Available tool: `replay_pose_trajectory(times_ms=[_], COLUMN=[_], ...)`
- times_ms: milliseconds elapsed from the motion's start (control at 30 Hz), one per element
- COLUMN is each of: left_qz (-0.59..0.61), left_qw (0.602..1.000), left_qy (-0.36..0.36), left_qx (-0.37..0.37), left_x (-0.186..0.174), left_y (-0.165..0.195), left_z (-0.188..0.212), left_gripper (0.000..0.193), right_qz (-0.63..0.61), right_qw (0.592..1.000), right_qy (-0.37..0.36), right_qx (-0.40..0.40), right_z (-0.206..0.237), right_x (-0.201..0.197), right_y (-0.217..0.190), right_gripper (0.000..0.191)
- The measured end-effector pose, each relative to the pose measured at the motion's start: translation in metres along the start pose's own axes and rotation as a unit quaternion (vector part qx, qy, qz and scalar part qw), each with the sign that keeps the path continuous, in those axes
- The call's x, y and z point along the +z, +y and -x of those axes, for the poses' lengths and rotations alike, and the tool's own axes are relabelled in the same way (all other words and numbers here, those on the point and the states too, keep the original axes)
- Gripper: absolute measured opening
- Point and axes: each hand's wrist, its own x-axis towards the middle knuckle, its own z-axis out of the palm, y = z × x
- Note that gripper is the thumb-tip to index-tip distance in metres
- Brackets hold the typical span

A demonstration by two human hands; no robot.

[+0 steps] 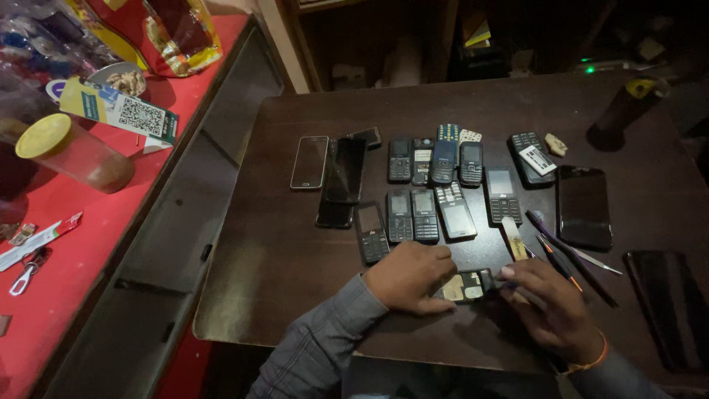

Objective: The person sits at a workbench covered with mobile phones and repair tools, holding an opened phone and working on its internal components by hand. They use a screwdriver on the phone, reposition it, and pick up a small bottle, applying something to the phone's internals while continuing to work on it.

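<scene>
1. Opened keypad phone point(470, 285) lies flat on the dark table point(281, 266), near its front edge, between the two hands. The back appears to be off, with pale and dark inner parts showing; detail is too dim to say more.
2. Left hand point(408, 276): palm down, fingers curled, pressing on the phone's left end. It pins the phone rather than lifting it.
3. Right hand point(550, 307): fingers bent, tips touching the phone's right end. A pale flat tool point(515, 238) rises just above the fingers; I cannot tell whether they grip it or it merely lies there.
4. Handling, as judged: small, light and rigid, with a hard plastic shell likely to slide on the smooth table. The exposed inner parts look fragile. Best held by the long side edges, with fingers off the open face.
5. Just right of the hands: a purple-handled tool point(554, 235), tweezers point(594, 260) and dark pens, lying slantwise.
6. Beyond: rows of keypad phones point(425, 214), with dark touchscreen phones point(583, 205) on both sides.
7. Far left: a red counter point(81, 295) with a yellow-lidded jar point(70, 151).
</scene>
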Motion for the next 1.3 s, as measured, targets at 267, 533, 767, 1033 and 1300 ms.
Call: replay_pose_trajectory(times_ms=[267,533,767,1033,1300], left_qz=[0.004,0.006,0.01,0.008,0.012], left_qw=[1.0,1.0,1.0,1.0,1.0], left_qy=[0.018,0.001,0.016,0.008,0.011], left_qx=[0.016,0.007,0.014,0.009,0.022], left_x=[0.0,0.0,-0.001,0.0,-0.008], left_y=[-0.001,-0.001,0.001,-0.003,0.005], left_z=[0.002,0.0,0.003,0.002,-0.002], left_gripper=[0.045,0.043,0.041,0.042,0.045], right_qz=[-0.012,0.01,-0.04,-0.044,-0.029], right_qw=[0.999,1.0,0.998,0.999,0.998], right_qy=[0.004,0.004,0.017,-0.004,0.044], right_qx=[0.041,-0.012,0.036,0.01,0.016], right_z=[0.004,0.006,0.013,0.006,-0.003], right_x=[0.002,0.002,0.004,0.002,0.001], right_y=[0.004,0.005,0.015,0.008,0.004], right_gripper=[0.046,0.048,0.049,0.048,0.043])
